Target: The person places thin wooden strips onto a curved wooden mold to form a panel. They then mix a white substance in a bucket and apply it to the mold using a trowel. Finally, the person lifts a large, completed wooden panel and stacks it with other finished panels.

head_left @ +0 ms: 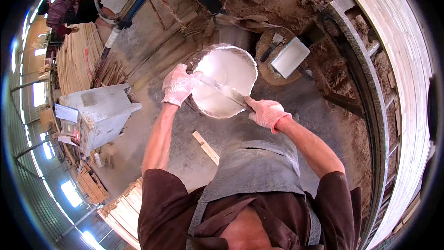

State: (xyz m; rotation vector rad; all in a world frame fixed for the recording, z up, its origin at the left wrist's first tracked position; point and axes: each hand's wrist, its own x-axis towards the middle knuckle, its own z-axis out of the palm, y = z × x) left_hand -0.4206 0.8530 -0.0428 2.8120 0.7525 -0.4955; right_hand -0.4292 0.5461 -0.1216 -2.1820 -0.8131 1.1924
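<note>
A round bucket (255, 67) with a ragged, crusted rim holds a smooth white liquid (224, 62), perhaps glue or paint. Across its opening lies a flat, white-smeared stick (223, 89). My right hand (268, 113), in a pale pink knit glove, is closed round the stick's near right end. At the bucket's left rim, my left hand (178, 84) wears a matching glove, its fingers bent and its thumb against the stick's other end. The palm side of that hand is hidden.
Right of the bucket, a white-coated rectangular container (290, 57) stands beside a dark-handled brush (272, 47). A curved metal frame (370, 78) and long pale boards (407, 78) run along the right. A grey cabinet (99, 115) stands left; a wood strip (206, 147) lies on the floor. Another person (76, 11) is far left.
</note>
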